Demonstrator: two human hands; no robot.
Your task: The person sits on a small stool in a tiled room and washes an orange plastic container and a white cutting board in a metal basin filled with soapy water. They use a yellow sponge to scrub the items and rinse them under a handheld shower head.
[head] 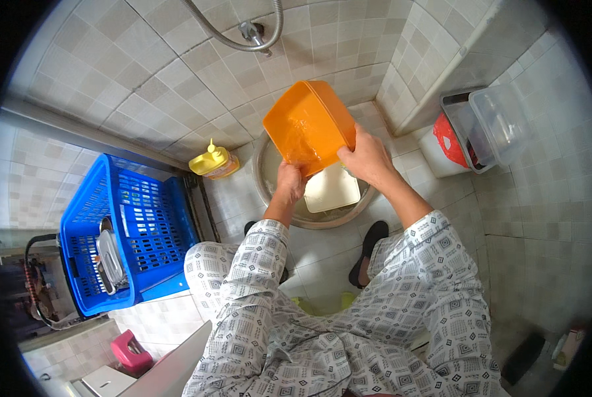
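An orange plastic container (308,124) is tilted over a round basin (320,223) on the tiled floor, with some clear water inside it. My left hand (293,182) grips its lower corner, and my right hand (368,155) grips its right side, thumb over the rim. Below the container, a cream-coloured rectangular plastic piece (333,191) lies in the basin, in cloudy water. The container and my hands hide part of the basin.
A yellow pump bottle (214,161) stands by the wall at left, near a blue plastic basket (122,198) holding metal items. At right, a clear plastic box (499,124) rests by a white bin (435,154). A shower hose (226,42) hangs above.
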